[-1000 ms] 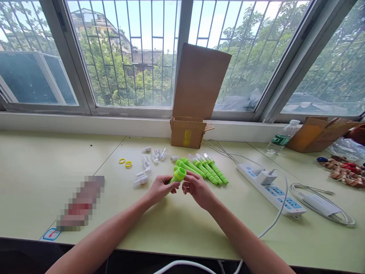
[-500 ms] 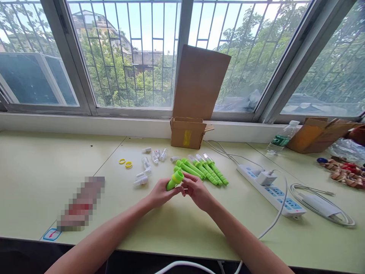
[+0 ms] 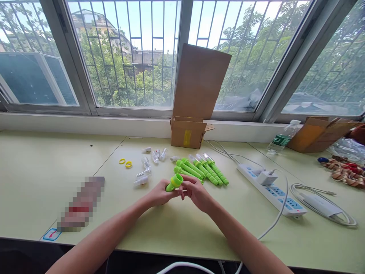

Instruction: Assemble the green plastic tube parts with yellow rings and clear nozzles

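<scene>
The left hand (image 3: 158, 193) is holding a green flared tube (image 3: 172, 185) above the bench (image 3: 173, 232), fingers wrapping its body; the right hand (image 3: 197, 191) is curling half closed at the tube's mouth, its grip impossible to tell; other green tubes (image 3: 209, 173) are lying beyond, right of scattered clear plastic pieces (image 3: 146, 163).

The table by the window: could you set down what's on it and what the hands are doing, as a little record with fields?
Left hand: gripping a green tube, its wide mouth tilted upward
Right hand: fingertips by the tube's mouth; can't tell whether they grip it
Other green parts: bunched beyond the right hand, some with clear tops
Clear pieces: scattered beyond the left hand
Yellow rings: left of the clear pieces
Cardboard box: behind the green parts
Power strip: on the right, white plug in it
</scene>
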`<state>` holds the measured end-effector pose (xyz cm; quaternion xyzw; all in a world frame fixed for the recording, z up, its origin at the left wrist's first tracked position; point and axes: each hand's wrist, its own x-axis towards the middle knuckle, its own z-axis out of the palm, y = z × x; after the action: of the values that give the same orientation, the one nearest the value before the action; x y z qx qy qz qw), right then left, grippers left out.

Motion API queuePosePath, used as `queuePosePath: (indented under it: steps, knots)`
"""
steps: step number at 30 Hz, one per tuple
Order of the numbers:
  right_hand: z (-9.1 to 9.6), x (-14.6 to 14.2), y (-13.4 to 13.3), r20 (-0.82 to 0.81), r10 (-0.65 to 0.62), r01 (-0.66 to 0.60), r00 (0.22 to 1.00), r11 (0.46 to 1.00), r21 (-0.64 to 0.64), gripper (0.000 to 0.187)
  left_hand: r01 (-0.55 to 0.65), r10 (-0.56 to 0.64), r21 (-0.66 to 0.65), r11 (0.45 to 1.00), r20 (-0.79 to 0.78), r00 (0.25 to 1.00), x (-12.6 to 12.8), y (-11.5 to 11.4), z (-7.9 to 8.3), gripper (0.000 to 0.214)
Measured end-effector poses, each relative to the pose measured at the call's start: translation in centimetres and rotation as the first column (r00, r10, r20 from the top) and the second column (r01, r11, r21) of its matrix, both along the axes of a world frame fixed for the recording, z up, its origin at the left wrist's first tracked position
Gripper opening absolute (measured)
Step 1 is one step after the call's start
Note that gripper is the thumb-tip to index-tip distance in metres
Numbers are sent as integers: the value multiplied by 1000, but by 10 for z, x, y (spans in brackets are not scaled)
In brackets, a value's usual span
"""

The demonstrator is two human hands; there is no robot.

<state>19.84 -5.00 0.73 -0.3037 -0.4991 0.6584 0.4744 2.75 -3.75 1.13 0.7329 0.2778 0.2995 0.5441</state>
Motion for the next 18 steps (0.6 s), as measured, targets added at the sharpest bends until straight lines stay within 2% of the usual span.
queuePosePath:
  steps: [10, 18]
  knots:
    - [1, 2, 1, 29, 49, -50, 998, 999, 19, 17, 53, -51, -57, 997, 30, 998, -1, -3, 6, 42]
    - [4, 3, 0, 39, 53, -53, 998, 999, 1, 18, 106, -110, -92, 990, -45, 993, -5, 2, -1, 44]
